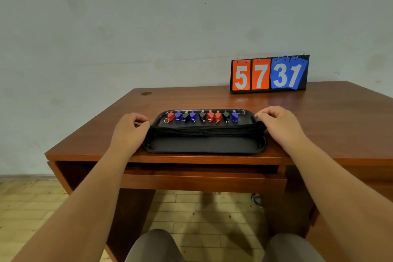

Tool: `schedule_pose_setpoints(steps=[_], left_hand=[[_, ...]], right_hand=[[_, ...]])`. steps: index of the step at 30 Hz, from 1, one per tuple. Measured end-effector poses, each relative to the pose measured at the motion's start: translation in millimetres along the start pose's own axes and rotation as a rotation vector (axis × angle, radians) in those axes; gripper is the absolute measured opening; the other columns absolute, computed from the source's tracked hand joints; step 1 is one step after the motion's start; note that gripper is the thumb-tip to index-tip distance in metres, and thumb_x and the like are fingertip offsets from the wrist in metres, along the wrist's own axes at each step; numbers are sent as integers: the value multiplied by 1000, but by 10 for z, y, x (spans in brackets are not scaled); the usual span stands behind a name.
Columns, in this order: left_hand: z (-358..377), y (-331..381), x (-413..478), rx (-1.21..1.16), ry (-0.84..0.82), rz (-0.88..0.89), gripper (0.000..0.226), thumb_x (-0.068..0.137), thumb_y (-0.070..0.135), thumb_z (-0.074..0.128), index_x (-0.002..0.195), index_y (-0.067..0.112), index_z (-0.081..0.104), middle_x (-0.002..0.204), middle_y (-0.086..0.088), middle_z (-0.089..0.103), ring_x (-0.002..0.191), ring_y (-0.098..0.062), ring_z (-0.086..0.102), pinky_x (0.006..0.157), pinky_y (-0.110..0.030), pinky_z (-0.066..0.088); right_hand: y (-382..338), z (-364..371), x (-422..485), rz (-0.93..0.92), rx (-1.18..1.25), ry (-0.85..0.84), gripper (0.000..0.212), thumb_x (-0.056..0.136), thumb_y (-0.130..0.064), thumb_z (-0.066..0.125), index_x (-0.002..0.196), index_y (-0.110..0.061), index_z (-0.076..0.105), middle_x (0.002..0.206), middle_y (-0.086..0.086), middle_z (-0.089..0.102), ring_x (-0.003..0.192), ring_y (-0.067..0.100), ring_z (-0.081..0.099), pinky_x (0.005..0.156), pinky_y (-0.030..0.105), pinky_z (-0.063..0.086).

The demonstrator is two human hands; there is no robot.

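Observation:
A long black zip case [204, 144] lies open near the front edge of a wooden desk [308, 112]. Its far half holds a row of several red, blue and black whistles [202, 116] with metal rings. A bundle of black cords [206, 130] stretches across the case's middle. My left hand [129, 127] grips the left end of the case and cord bundle with curled fingers. My right hand [278, 123] holds the right end the same way.
A flip scoreboard [269, 74] reading 5 7 3 1 stands at the desk's back right, against a pale wall. A round cable hole [146, 93] sits at the back left. A pull-out shelf [202, 178] lies under the desktop, above my knees.

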State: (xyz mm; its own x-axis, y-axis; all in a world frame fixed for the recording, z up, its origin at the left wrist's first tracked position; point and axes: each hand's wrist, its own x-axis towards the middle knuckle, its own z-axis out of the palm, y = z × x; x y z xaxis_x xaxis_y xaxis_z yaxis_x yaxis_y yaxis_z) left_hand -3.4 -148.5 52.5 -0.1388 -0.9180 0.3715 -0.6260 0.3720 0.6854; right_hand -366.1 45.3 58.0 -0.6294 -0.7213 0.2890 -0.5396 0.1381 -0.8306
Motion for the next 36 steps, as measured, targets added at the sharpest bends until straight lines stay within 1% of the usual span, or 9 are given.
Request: schedule_pose_setpoints(steps=[3, 7, 10, 16, 20, 24, 27, 31, 36], left_hand=[[-48, 42, -43, -83, 54, -37, 23, 105, 24, 64, 128, 23, 66, 125, 2, 63, 105, -14, 64, 81, -25, 48], [-109, 68, -198, -165, 96, -55, 33, 105, 24, 64, 138, 19, 62, 130, 0, 62, 113, -13, 57, 85, -26, 45], [-144, 87, -378, -217, 126, -63, 36, 104, 23, 63, 140, 19, 59, 132, 2, 62, 118, -16, 59, 92, -29, 47], [-169, 59, -786, -290, 237, -64, 39, 100, 18, 66, 137, 26, 56, 135, 5, 57, 125, -13, 56, 109, -37, 50], [-191, 69, -1087, -307, 362, -65, 29, 101, 14, 63, 127, 25, 58, 121, 3, 60, 110, -14, 61, 94, -30, 53], [-40, -29, -1389, -282, 167, 98, 14, 106, 16, 60, 114, 27, 62, 92, 5, 64, 74, -4, 61, 64, -23, 48], [121, -179, -1524, -134, -10, 282, 17, 105, 13, 59, 112, 27, 67, 89, 8, 64, 75, -5, 60, 67, -24, 50], [265, -375, -1597, 26, -189, 386, 37, 103, 7, 58, 135, 24, 68, 128, 10, 66, 123, -10, 59, 106, -34, 52], [303, -495, -1601, 131, -270, 391, 54, 102, 9, 63, 154, 20, 57, 156, 3, 56, 149, -16, 43, 126, -36, 34]], right_hand=[[-56, -28, -54, -28, -18, 54, 16, 105, -29, 62, 99, -32, 77, 118, -8, 65, 105, 9, 62, 88, 28, 48], [-139, -57, -144, -44, -13, 117, 14, 108, -25, 60, 106, -30, 73, 126, -3, 64, 113, 10, 58, 92, 27, 41], [-161, -59, -299, -6, 105, 155, 14, 107, -26, 60, 110, -31, 72, 124, -8, 66, 115, 10, 59, 84, 23, 42], [-263, -7, -818, -48, 258, 207, 15, 107, -23, 59, 114, -32, 70, 112, -13, 68, 103, 3, 63, 77, 20, 47], [-256, 82, -1156, -105, 337, 178, 15, 107, -22, 60, 109, -31, 71, 97, -1, 71, 72, 8, 60, 64, 26, 51], [-145, 238, -1455, -222, 315, 132, 18, 106, -12, 60, 101, -25, 72, 82, 8, 68, 71, 19, 62, 62, 20, 50], [-18, 373, -1590, -288, 193, 58, 17, 106, -12, 62, 103, -25, 72, 81, 0, 68, 75, 17, 66, 66, 22, 53], [142, 511, -1659, -441, -75, -61, 18, 107, -20, 62, 115, -25, 77, 106, -16, 72, 100, -1, 67, 87, 13, 53], [364, 690, -1652, -423, -342, -285, 42, 109, -38, 56, 149, -26, 63, 146, -12, 63, 139, 7, 51, 121, 38, 44]])
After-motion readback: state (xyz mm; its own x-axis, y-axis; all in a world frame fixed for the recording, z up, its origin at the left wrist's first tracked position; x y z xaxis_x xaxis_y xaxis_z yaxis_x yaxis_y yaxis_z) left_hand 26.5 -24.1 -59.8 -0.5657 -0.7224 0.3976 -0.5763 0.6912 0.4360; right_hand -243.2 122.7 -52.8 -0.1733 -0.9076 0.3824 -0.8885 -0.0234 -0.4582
